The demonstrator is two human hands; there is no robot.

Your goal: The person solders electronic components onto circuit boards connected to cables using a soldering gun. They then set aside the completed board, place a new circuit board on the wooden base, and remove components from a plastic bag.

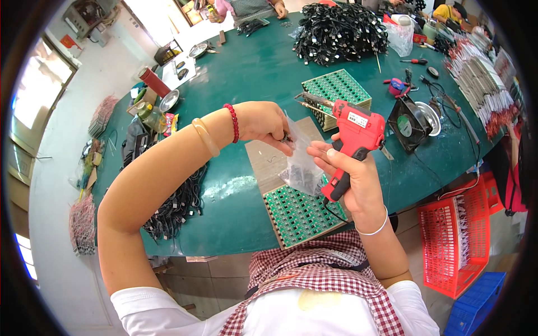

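Red soldering gun (354, 143) sits clamped in right hand (353, 179), white label patch on its side, above green circuit-board panel (300, 215). Left hand (263, 123) pinches clear plastic bag (300, 165) closed-fingered. Dark green table (252, 67); red crate (457, 238) and blue crate (476, 302) on floor.

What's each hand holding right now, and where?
Right hand: red soldering gun by its handle, plus the clear bag. Left hand: pinches the bag's top.

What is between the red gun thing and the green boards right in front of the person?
In the head view, a clear plastic bag of small dark parts hangs between the red soldering gun and the near green circuit boards.
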